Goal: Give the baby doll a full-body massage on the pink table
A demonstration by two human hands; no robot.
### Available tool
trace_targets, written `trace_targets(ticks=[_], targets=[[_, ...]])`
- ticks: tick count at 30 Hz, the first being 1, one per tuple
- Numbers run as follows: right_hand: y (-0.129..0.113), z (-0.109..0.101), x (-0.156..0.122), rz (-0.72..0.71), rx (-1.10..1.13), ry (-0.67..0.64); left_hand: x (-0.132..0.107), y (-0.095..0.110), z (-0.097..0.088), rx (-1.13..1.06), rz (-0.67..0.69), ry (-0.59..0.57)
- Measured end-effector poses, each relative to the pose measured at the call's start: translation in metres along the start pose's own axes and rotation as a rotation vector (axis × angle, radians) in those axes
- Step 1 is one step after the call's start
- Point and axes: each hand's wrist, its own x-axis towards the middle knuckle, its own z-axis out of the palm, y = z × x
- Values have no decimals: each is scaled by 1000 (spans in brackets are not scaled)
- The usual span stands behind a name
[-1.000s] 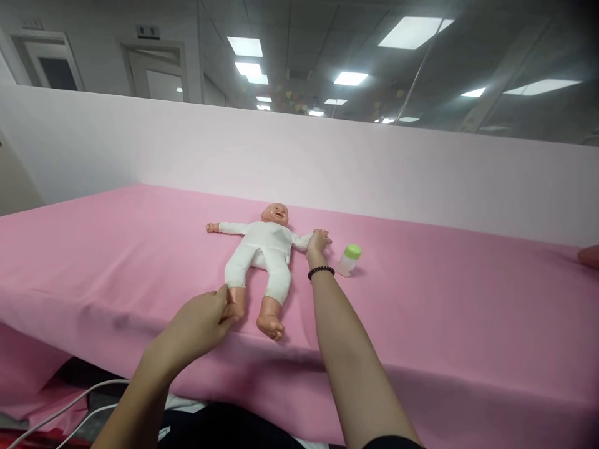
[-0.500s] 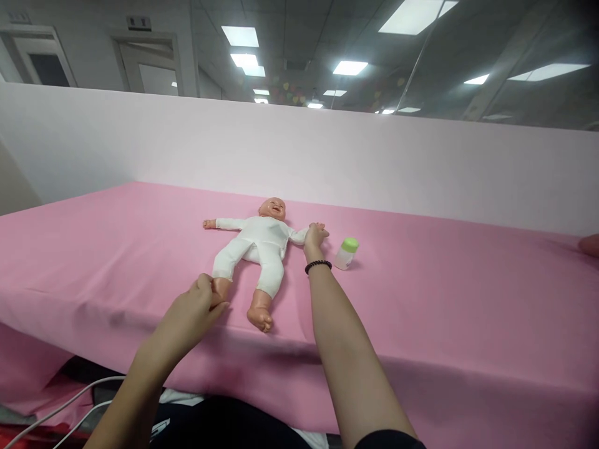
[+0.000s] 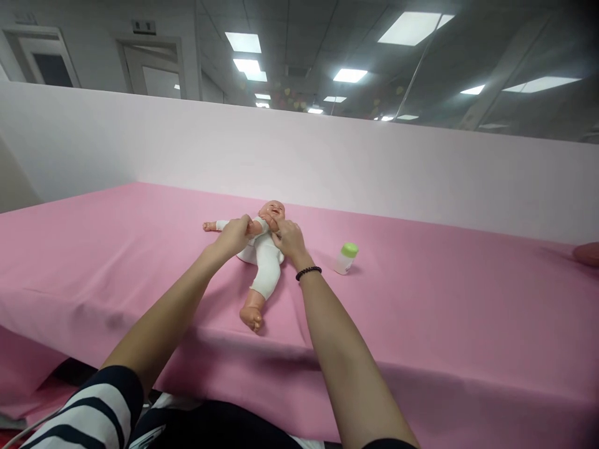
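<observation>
A baby doll (image 3: pixel 267 268) in a white suit lies on its back on the pink-covered table (image 3: pixel 421 299), head toward the wall. My left hand (image 3: pixel 234 238) is closed round the doll's lower leg, on the left of the picture, which is bent up over its body. With my right hand (image 3: pixel 291 242) I grip the doll's arm on the right side, folded across its chest. Leg and arm come close together below the doll's face. Its other leg stretches toward the table's front edge, and its other arm points out to the left.
A small clear bottle with a green cap (image 3: pixel 346 259) stands to the right of the doll. Behind the table runs a white partition (image 3: pixel 374 168) with glass above it. Part of a brownish object (image 3: pixel 587 254) shows at the far right edge.
My left hand has lifted the doll's leg up from the table toward its chest. My right hand has brought the doll's arm inward across the body, away from the bottle.
</observation>
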Motion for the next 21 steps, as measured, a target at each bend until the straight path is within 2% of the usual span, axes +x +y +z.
trace_targets(ticks=[2,5,7,9,11,12,14,15,17,19,21], targets=[[0,1,0,-18,-20,5,-16,-2,-5,-34,7,31],[4,0,2,207,156,239,-67,-13,-23,-125,-57,124],[12,-1,4,511,294,418,-108,-26,-34,-167,-182,137],[23,-3,6,896,400,546,-142,-41,-40,-155,-334,83],[34,-3,7,1175,469,595,-160,-53,-44,-129,-438,1],[38,-3,7,1233,490,602,-162,-55,-45,-115,-454,-8],[39,-2,9,1188,495,624,-151,-52,-48,-94,-411,61],[36,-2,10,1096,475,632,-139,-46,-49,-85,-362,115],[26,-1,12,817,403,606,-107,-25,-49,-69,-249,182],[14,0,13,490,313,497,-69,-1,-44,-23,-159,126],[4,2,11,238,228,316,-33,20,-33,48,-130,22]])
